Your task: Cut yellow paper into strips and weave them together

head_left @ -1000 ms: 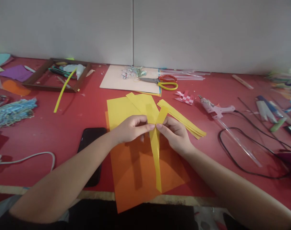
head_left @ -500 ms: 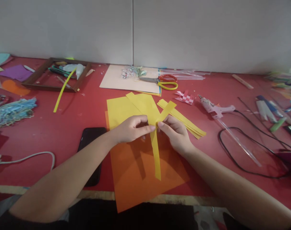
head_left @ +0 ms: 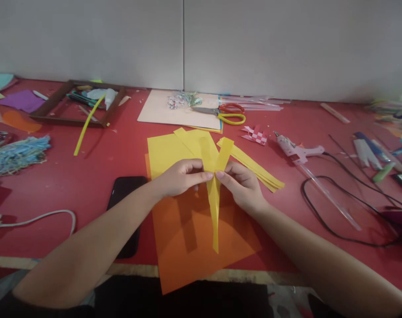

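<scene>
Yellow paper strips [head_left: 214,207] meet between my two hands, with ends sticking up and a long tail hanging down. My left hand [head_left: 187,177] pinches them from the left between thumb and fingers. From the right, my right hand [head_left: 240,183] grips them the same way, its thumb tip close to the left one. Beneath lie a yellow sheet [head_left: 161,152] and orange sheets [head_left: 177,265]. More yellow strips [head_left: 257,168] lie beside my right hand. How the held strips cross is partly hidden by my fingers.
A black phone [head_left: 130,187] is partly under my left forearm. Scissors [head_left: 232,118] rest on pale paper behind the sheets. To the right are a pink woven piece [head_left: 255,134], a glue gun [head_left: 298,152] and its black cable. A brown tray [head_left: 51,115] stands back left.
The upper right strip end has swung left to stand more upright. The hanging tail has turned and now looks folded and narrower at its tip. Both hands have barely moved.
</scene>
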A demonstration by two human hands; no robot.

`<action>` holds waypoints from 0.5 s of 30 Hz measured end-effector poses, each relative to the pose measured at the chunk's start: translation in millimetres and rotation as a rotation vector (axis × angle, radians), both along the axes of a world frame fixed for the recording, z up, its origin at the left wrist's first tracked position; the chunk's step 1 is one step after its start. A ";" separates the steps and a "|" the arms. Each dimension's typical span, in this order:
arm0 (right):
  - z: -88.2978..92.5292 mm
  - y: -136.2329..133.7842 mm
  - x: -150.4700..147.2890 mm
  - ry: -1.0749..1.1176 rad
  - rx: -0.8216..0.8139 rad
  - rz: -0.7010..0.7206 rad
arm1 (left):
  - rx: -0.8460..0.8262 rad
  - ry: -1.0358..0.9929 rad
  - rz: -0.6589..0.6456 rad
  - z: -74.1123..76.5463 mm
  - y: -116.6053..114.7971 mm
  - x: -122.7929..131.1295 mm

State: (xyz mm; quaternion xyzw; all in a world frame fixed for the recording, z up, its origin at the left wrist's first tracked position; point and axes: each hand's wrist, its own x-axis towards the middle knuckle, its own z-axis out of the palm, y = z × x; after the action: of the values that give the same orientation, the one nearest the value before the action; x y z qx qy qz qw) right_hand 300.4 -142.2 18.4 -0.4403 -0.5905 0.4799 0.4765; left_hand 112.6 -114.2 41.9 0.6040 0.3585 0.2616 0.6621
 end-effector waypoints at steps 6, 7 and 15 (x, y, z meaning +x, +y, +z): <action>1.3 -0.2 0.7 0.005 0.009 -0.031 | -0.001 0.001 0.056 -2.1 0.7 0.7; 0.7 0.1 1.1 0.010 0.010 -0.041 | 0.013 0.015 0.054 -2.6 0.6 0.5; -0.5 1.5 2.8 0.057 -0.059 -0.022 | -0.022 0.029 -0.037 -0.7 -1.2 0.7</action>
State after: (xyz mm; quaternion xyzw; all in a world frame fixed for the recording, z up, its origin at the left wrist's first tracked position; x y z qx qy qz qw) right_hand 303.1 -140.7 17.9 -0.4467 -0.5575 0.5042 0.4852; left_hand 113.3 -115.4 41.2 0.6068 0.3597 0.2365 0.6682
